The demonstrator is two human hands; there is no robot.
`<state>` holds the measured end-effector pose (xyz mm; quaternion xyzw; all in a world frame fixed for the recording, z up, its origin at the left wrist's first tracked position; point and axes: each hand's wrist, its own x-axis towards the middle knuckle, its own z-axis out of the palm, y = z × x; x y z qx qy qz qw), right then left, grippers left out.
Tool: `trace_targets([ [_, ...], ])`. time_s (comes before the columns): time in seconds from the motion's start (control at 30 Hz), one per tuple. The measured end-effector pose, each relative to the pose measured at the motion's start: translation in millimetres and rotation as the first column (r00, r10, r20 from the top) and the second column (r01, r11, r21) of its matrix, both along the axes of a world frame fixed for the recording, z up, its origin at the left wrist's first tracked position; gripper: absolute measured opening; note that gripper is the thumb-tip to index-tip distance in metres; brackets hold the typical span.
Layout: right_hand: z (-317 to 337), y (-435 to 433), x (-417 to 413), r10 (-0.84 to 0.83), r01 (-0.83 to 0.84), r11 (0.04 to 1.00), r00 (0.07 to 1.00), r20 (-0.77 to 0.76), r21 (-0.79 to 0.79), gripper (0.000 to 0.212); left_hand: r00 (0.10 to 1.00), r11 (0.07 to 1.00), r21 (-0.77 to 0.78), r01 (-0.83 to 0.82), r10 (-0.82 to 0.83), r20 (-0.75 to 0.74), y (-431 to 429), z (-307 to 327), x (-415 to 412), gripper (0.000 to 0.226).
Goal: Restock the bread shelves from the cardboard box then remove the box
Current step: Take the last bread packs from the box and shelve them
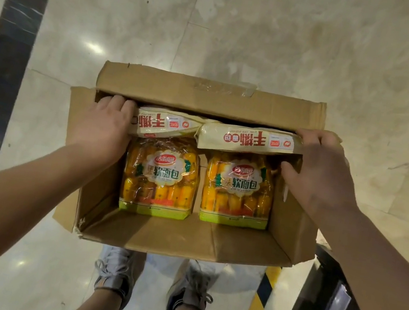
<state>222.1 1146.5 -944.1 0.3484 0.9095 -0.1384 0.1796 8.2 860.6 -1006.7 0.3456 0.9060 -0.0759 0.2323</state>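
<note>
Head view: the cardboard box point(183, 236) is gripped at its side walls by curled hands, left hand point(105, 123) and right hand point(323, 170), above the marble floor point(272, 43). Four packs lie inside unshelved: two cream bread packs point(168, 123) and two yellow soft-bread packs point(160, 174). Restocking seems hardly begun.

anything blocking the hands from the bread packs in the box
Nothing visible. The brown cardboard box has its flaps open, and the left hand and right hand touch the outer ends of the two cream plastic bread packets lying over the yellow bread packets.
</note>
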Motion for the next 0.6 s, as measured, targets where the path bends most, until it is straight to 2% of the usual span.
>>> trace_targets([
  [0.2, -14, -1, -8, 0.048, -0.049, 0.988, 0.999, 0.014, 0.145, 0.05, 0.999, 0.999, 0.032, 0.034, -0.033, -0.01, 4, 6, -9, 0.031],
  [0.4, -36, -7, -2, 0.181, -0.214, 0.95, 0.971, 0.156, 0.228, 0.041, 0.998, 0.995, 0.101, 0.028, -0.033, 0.044, -1, 25, -9, 0.034],
  [0.53, -29, -11, 5, 0.166, -0.172, 0.98, 0.984, 0.066, 0.104, 0.047, 0.978, 0.968, 0.207, -0.143, 0.106, 0.179, -22, 43, -7, 0.042],
  [0.6, -17, -17, 11, 0.176, -0.176, 0.983, 0.984, 0.014, 0.044, 0.05, 0.933, 0.922, 0.276, -0.271, 0.181, 0.311, -32, 55, -6, 0.045],
])
